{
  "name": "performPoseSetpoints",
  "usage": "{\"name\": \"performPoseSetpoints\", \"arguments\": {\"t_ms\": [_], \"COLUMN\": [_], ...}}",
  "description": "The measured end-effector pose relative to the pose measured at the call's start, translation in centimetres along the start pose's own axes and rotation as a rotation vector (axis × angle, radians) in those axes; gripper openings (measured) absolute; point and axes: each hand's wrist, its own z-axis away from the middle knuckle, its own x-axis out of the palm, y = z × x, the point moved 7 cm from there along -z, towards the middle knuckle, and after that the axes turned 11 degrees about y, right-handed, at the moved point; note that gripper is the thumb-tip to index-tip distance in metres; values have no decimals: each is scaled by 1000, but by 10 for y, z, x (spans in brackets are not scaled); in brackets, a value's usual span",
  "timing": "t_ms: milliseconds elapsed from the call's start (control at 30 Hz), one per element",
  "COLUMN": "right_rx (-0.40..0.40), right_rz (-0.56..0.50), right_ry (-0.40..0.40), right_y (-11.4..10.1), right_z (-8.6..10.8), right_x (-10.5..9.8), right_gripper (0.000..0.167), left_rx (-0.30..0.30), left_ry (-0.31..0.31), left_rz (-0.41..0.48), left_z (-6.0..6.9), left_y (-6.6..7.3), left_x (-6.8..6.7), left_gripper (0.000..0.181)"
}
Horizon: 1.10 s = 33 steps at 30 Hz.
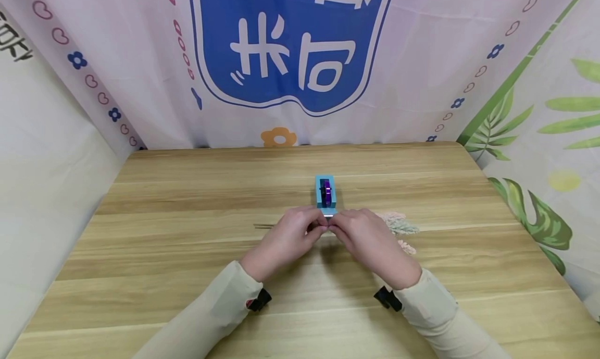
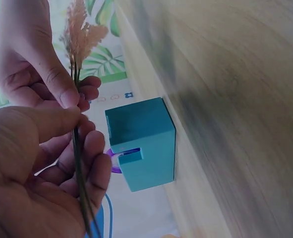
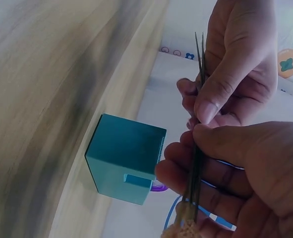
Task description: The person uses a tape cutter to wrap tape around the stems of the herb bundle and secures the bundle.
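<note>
Thin dried flower stems (image 2: 79, 163) run across both hands. My left hand (image 1: 292, 235) pinches them between thumb and fingers, stem ends pointing left. Right beside it, my right hand (image 1: 370, 239) pinches the same stems nearer the blooms, so the thumb tips almost meet. Feathery tan-pink flower heads (image 2: 82, 37) stick out past the right hand in the left wrist view. Just beyond the fingertips stands a teal tape dispenser (image 1: 325, 177) with a purple tape roll (image 1: 327, 192) in it. Whether a piece of tape lies between the fingertips is too small to tell.
Pink and pale green feathery heads (image 1: 398, 224) show beside the right hand; which of them lie on the table cannot be told. The wooden table (image 1: 187, 192) ends at a printed cloth (image 1: 154, 88) behind. Black wrist cameras (image 1: 388, 298) sit at the cuffs.
</note>
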Motion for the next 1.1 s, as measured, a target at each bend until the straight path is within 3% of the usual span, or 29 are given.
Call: {"name": "performPoseSetpoints", "arguments": {"t_ms": [333,833,1100], "right_rx": [5,19,-7], "right_rz": [-36,-79,-110], "right_ry": [23,-68,-55], "right_y": [3,4,4], "right_z": [0,-3,-4], "right_x": [-2,1,5], "right_gripper": [4,8,4], "left_rx": [-21,-15,-36], "left_ry": [-31,-1,6], "left_rz": [-52,-49,-26], "left_z": [1,4,7], "left_y": [-1,0,-2], "left_x": [-2,-3,-2], "left_gripper": [11,7,4]}}
